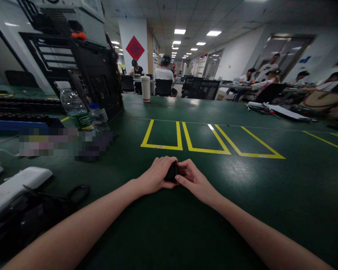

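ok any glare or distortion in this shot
Head view: soft glare on the green tabletop beside the right hand; ceiling lights washed out; edges stretched; mosaic blocks in front of the green-labelled bottle; black object in the left hand too dark for detail.

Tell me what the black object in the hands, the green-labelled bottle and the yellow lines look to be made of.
Black object: possibly plastic, dark and smooth-looking, but it is partly covered, so metal stays possible.
Bottle: most likely clear, glossy plastic; its see-through wall catches bright highlights.
Lines: probably adhesive tape, flat strips with straight, crisp edges.
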Tool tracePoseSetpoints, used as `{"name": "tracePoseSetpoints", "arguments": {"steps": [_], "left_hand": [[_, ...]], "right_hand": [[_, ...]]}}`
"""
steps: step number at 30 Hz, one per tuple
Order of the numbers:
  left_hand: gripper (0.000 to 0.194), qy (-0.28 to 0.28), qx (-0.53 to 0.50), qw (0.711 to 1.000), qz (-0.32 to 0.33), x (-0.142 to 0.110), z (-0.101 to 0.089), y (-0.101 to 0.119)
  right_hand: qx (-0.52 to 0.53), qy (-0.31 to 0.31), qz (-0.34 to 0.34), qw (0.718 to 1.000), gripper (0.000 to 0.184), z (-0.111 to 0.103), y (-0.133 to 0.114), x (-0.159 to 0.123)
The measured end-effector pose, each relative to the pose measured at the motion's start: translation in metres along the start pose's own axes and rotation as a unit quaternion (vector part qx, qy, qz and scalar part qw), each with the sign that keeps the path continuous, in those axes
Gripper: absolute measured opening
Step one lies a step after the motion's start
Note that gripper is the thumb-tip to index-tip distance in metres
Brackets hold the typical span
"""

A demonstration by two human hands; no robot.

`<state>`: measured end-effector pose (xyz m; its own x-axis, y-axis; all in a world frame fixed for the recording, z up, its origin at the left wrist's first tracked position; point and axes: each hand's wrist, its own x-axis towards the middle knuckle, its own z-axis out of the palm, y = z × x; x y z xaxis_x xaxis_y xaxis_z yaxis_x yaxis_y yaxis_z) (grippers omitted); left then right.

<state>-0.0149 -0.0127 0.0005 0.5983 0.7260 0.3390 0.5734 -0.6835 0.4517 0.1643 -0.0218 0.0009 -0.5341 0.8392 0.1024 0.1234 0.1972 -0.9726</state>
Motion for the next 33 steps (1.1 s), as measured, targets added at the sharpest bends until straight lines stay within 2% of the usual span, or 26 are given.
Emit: {"name": "tracePoseSetpoints", "arguments": {"steps": [4,8,16,21,25,33], "left_hand": [[0.059,-0.001,0.009,1.0,0.004,0.0001,0.0007,-0.0006],[0.059,-0.008,0.01,1.0,0.005,0.0003,0.0002,-0.0009],[0.059,0.006,0.014,1.0,0.008,0.0006,0.0029,-0.0029],[0.06,0.003,0.016,1.0,0.008,0.0,0.0024,-0.0025],[0.06,-0.003,0.012,1.0,0.002,0.0005,0.0015,-0.0019],[0.057,-0.007,0.005,1.0,-0.001,-0.0007,-0.0011,0.0001]], "right_hand": [[0.014,0.024,0.008,1.0,0.013,0.0003,0.0022,0.0024],[0.004,0.034,0.034,0.999,0.019,-0.0011,0.0059,0.0051],[0.021,-0.005,0.007,1.0,0.02,-0.0013,0.0001,0.0009],[0.017,0.022,0.013,1.0,0.015,0.0001,0.0039,0.003],[-0.002,0.035,0.028,0.999,0.022,-0.0001,0.0047,0.0038],[-0.001,-0.002,0.019,1.0,0.018,-0.002,0.0022,0.0008]]}}
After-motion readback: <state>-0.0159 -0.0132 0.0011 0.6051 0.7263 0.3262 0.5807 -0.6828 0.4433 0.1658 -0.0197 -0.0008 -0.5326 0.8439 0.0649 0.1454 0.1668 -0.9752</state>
